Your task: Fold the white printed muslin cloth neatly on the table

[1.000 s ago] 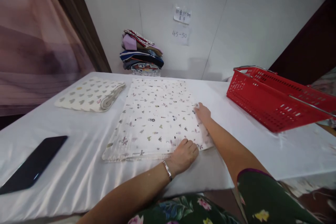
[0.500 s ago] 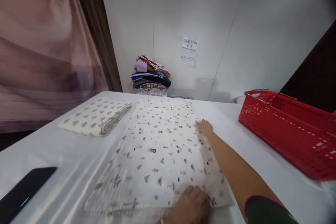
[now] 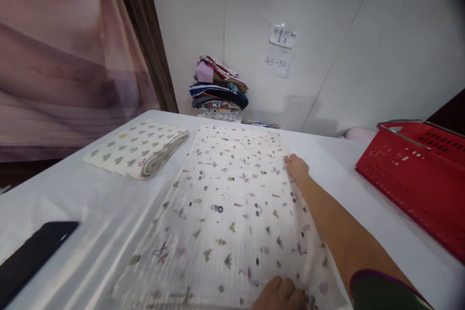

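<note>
My right hand flat, fingers loose on the patterned cloth (its far right edge), my left hand pressing its near edge, grasp unclear, folded cloth well left, red basket off right.

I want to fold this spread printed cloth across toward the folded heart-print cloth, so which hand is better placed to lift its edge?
Probably the right hand: it rests on the white printed muslin cloth's right edge, mid-length. The left hand sits at the near corner, mostly out of frame.

Crinkled matt muslin cloth lies on a glossy, satin-smooth table cover; basket is red plastic.
</note>
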